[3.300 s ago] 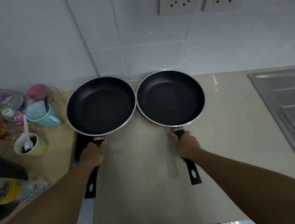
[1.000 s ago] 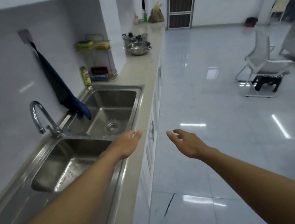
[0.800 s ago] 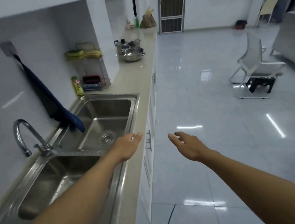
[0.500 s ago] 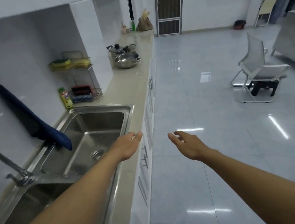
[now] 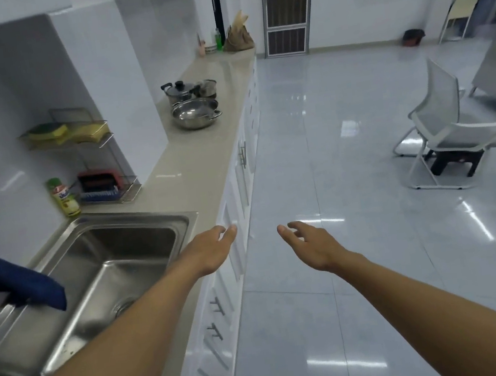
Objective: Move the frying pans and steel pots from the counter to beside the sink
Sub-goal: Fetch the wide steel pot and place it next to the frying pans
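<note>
Both arms stretched forward, bare, nothing grasped. Left hand (image 5: 209, 252) held out flat over the front edge of the counter (image 5: 194, 176), fingers loosely extended and together, palm turned down, empty. Right hand (image 5: 311, 247) out over the glossy tiled floor (image 5: 334, 175), fingers relaxed and slightly spread, thumb apart from the rest, likewise empty. A clear gap between the two hands, with white cabinet fronts (image 5: 240, 185) below it.

Steel pots well ahead of both hands, far along the counter, standing as a close group: a wide shallow steel pot (image 5: 196, 113) with side handles nearest, open and showing its shiny inside; behind it a lidded pot (image 5: 179, 91) with a black knob and black handles; just to the right of that, a smaller pot (image 5: 206, 87), lid or none hard to tell. A long bare run of counter between this group and the left hand.

Sink (image 5: 100, 278) immediately left of the left forearm, steel basin with drain visible, a dark blue cloth (image 5: 14, 281) hanging over its near left side. Past the sink against the wall, a wire rack (image 5: 84, 166) with yellow sponges on top and a red item below, and a green-capped bottle (image 5: 64, 197) beside it. A white chair (image 5: 445, 128) off to the right on the floor. At the far end of the counter, a brown bag (image 5: 239, 34) and a green bottle, small and indistinct.
</note>
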`<state>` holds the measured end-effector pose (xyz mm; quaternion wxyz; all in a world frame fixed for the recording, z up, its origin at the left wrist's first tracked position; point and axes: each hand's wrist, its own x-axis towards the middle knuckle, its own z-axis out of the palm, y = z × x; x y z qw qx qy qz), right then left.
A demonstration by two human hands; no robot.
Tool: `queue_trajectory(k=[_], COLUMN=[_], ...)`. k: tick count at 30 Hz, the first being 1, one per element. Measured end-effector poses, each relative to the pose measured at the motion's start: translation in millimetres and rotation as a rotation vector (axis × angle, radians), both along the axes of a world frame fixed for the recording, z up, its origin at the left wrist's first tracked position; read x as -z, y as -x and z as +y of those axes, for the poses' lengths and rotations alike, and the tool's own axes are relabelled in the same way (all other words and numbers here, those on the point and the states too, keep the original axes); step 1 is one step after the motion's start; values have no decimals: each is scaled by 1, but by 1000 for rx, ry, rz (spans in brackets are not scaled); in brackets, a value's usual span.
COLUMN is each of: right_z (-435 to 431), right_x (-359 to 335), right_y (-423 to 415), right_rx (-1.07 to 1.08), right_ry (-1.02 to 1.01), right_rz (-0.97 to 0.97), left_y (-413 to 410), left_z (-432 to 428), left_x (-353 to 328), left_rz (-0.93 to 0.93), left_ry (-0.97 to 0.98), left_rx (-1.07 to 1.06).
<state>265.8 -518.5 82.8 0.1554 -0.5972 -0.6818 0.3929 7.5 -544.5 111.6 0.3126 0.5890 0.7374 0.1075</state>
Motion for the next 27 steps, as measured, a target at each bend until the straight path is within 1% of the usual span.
queue_trajectory(k=[3, 10, 19, 27], right_z=[41, 154, 313, 433], right_x=[2, 8, 5, -1], right_y=[-6, -4, 31, 60], right_rx=[7, 40, 93, 58], right_ry=[6, -6, 17, 4], right_rz=[-6, -11, 3, 14], left_y=[-3, -2, 37, 56], left_z=[42, 168, 343, 449], left_x=[5, 11, 5, 6], left_rz=[-3, 12, 25, 5], left_ry=[19, -10, -17, 10], left_rx=[10, 50, 81, 54])
